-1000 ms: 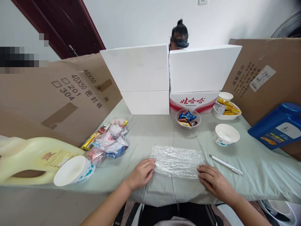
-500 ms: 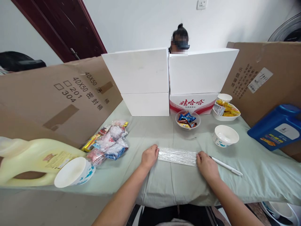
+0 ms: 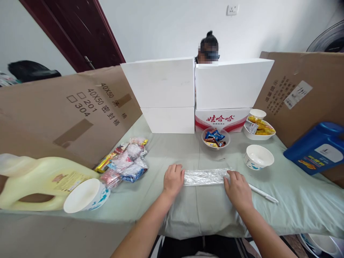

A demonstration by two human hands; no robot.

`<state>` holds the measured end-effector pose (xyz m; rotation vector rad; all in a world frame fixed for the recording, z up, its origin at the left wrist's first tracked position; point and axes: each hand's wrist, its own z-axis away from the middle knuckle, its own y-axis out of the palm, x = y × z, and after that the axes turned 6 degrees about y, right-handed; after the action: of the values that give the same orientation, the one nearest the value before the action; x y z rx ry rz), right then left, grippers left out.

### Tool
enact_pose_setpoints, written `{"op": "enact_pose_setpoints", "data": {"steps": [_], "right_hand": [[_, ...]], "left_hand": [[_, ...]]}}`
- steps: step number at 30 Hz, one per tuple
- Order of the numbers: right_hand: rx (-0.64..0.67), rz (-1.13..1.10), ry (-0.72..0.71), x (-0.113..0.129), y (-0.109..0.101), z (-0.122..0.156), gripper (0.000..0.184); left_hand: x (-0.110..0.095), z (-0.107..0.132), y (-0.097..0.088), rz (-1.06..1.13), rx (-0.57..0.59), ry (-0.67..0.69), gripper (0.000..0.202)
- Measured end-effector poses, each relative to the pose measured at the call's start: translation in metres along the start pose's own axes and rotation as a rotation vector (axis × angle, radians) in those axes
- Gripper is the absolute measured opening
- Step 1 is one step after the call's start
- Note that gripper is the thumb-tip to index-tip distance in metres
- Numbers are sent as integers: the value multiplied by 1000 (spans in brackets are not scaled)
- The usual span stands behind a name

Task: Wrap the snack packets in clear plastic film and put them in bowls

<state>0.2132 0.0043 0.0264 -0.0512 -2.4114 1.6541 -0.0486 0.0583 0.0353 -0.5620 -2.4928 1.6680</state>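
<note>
A clear plastic bag (image 3: 205,177), folded into a narrow crinkled strip, lies on the pale green cloth (image 3: 188,211) in front of me. My left hand (image 3: 173,180) rests palm down on its left end, fingers together and bent over the edge. At the strip's right end my right hand (image 3: 236,186) presses down the same way. A white pen (image 3: 262,194) lies just right of my right hand.
A pile of wrapped snacks (image 3: 125,161) lies left. A white paper bowl (image 3: 85,195) and a yellow jug (image 3: 37,181) sit at the near left. Farther back are a candy bowl (image 3: 215,138), an empty bowl (image 3: 258,157), a yellow-snack bowl (image 3: 259,127), a blue jug (image 3: 319,148), cardboard walls and white boxes (image 3: 193,93) with a person behind.
The wide flat bag has been folded away from me into a narrow strip. Both hands moved farther up the table with it.
</note>
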Motion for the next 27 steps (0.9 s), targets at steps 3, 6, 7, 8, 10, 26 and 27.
{"op": "enact_pose_setpoints", "data": {"steps": [3,6,7,8,10,26,27], "right_hand": [[-120,-49,-137,17,1,5,29],[-43,-123,-371,36,15,8,36],[30,-137,-450,40,22,7,41],[112,-142,-500,41,28,5,45],[261,-119,-478,37,37,-1,59],[46,-98,-418,-49,5,125,53],[47,-126,-427,-52,0,130,45]], "left_hand": [[-35,12,1,167,12,176,23],[-62,25,16,203,136,219,39],[-65,27,23,172,189,202,45],[-66,29,30,132,241,179,51],[-61,30,39,68,325,150,59],[-56,18,10,68,265,107,37],[-60,16,11,89,278,137,40]]}}
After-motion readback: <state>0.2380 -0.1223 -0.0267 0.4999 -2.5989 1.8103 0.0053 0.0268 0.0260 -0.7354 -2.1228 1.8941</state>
